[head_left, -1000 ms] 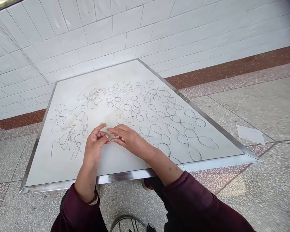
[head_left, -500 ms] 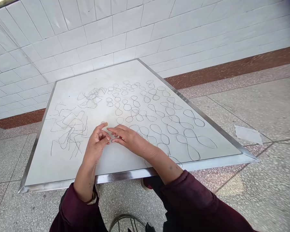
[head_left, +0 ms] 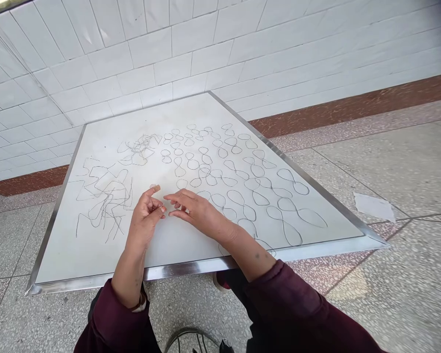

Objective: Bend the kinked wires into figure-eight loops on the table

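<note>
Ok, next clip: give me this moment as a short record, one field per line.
Left hand: pinching, over the table; anything held is too fine to tell
Right hand: close to the left, fingers parted from the thumb
Wires, right part of tabletop: many figure-eights, some overlapping
Wires, left part: two tangles of bent pieces
Table edge: metal trim
Behind: white tiled wall
Floor: speckled, white scrap at right

bent wires (head_left: pixel 205 171) over a table (head_left: pixel 95 260) by a tiled wall (head_left: pixel 191 44) suggest a workshop.
</note>
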`<state>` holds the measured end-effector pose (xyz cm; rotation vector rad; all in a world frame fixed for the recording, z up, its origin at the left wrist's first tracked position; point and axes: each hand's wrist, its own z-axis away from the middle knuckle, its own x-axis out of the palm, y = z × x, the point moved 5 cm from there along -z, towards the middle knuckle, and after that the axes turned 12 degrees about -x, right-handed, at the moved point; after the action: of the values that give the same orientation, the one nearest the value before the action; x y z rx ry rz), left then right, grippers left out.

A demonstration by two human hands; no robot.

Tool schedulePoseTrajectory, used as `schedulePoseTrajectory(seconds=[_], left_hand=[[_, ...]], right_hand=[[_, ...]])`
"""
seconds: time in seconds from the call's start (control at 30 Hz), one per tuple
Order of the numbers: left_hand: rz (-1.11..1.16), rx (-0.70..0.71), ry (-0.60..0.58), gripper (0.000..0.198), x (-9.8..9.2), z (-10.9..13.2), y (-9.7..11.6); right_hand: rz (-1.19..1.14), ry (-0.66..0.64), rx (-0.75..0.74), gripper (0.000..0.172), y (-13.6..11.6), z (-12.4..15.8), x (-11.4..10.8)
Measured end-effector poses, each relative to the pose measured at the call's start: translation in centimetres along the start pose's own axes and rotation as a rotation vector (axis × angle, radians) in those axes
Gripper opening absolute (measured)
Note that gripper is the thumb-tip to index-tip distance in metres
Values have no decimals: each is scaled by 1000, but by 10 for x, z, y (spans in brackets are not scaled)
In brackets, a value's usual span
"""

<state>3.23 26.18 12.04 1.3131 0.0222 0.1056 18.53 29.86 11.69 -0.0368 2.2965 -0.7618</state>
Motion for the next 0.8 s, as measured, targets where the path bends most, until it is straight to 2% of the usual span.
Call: schedulePoseTrajectory(seconds=[0.17, 0.3, 0.37, 0.5, 0.57, 0.7, 0.8], left_hand=[[-30, -25, -20, 52, 2, -2, -2], [15, -11, 35, 53, -1, -1, 0], [23, 3, 66, 55, -4, 0, 2], [-28, -7, -20, 62, -3, 0, 5], [-69, -28, -78, 64, -1, 0, 4], [-129, -58, -87, 65, 1, -1, 1], [-128, -58, -83, 66, 3, -1, 1]], right_hand=[[18, -26, -62, 28, -2, 0, 2], [-80, 3, 16, 36, -1, -1, -3], [-120, 54, 76, 33, 1, -1, -8], [-143, 172, 158, 15, 4, -2, -15], [-148, 171, 167, 9, 4, -3, -14], [-94, 120, 195, 13, 0, -5, -12], [-93, 122, 271, 13, 0, -4, -12]])
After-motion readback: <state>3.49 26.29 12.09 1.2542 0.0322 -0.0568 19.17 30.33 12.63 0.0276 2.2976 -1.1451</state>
